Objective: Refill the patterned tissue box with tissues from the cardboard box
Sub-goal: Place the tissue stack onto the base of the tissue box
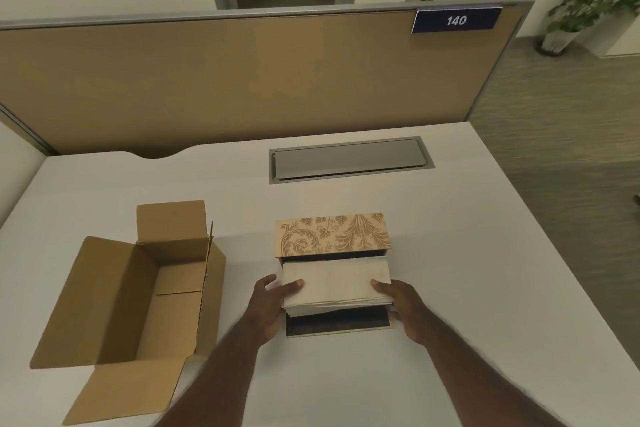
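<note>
Gripping a stack of white tissues [334,282] by its two short ends, the left hand [268,308] and right hand [403,310] curl their fingers [294,284] closed around it over the open patterned tissue box [332,236] at mid-counter [450,253]. Well apart to the left lies the cardboard box [138,302], flaps spread, its brown inside bare.

In front of me the white worktop [450,253] runs up to a tan partition [242,80], a grey cable hatch [349,159] set flush near it. A blue sign [456,20] reads 140. Beyond stand two potted plants [585,3].
</note>
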`<state>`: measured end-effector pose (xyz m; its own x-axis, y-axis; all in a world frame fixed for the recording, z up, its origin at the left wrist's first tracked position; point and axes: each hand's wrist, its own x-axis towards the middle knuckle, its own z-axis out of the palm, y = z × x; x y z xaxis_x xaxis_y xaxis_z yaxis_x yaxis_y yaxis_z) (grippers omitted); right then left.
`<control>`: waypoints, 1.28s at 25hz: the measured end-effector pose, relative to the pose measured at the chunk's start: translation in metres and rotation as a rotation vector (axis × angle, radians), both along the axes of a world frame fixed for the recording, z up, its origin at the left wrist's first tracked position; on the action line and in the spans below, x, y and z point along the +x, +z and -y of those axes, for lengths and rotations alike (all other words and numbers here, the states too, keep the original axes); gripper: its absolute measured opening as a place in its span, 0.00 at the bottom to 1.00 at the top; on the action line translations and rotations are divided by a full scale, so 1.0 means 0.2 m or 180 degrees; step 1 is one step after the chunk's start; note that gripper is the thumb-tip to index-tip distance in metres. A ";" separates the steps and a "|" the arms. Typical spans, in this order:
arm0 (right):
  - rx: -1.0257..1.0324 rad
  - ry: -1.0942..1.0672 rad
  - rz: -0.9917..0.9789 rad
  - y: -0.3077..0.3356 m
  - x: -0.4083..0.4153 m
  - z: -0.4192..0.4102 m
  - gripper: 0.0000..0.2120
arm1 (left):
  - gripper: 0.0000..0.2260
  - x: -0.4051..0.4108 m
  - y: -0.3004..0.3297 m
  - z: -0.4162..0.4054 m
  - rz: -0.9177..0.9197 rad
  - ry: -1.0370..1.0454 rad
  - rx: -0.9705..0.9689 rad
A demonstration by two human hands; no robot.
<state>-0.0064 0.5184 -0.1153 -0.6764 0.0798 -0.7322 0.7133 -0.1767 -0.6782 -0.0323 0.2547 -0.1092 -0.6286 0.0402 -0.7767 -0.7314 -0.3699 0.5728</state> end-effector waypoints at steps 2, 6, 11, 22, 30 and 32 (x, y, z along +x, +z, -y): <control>0.0054 0.0038 0.0078 -0.04 -0.01 0.00 0.16 | 0.40 -0.01 -0.02 0.00 0.0014 0.0016 -0.0018; 0.0195 0.0087 0.0090 -0.11 -0.03 0.02 0.25 | 0.39 -0.02 -0.06 0.01 -0.0043 0.0056 -0.0171; 0.0232 -0.0019 0.0207 -0.13 -0.06 0.03 0.31 | 0.37 -0.04 -0.07 0.00 -0.0076 0.0105 -0.0243; 0.0143 -0.0192 0.0346 -0.05 -0.07 0.07 0.28 | 0.34 -0.04 -0.09 -0.02 -0.0138 0.0065 -0.0327; 0.0330 -0.0151 0.0341 0.00 -0.09 0.05 0.13 | 0.34 -0.06 -0.11 0.00 -0.0183 -0.0127 -0.0599; 0.0341 -0.0046 0.0354 0.04 -0.10 0.04 0.07 | 0.34 -0.06 -0.11 0.00 -0.0187 -0.0175 -0.0633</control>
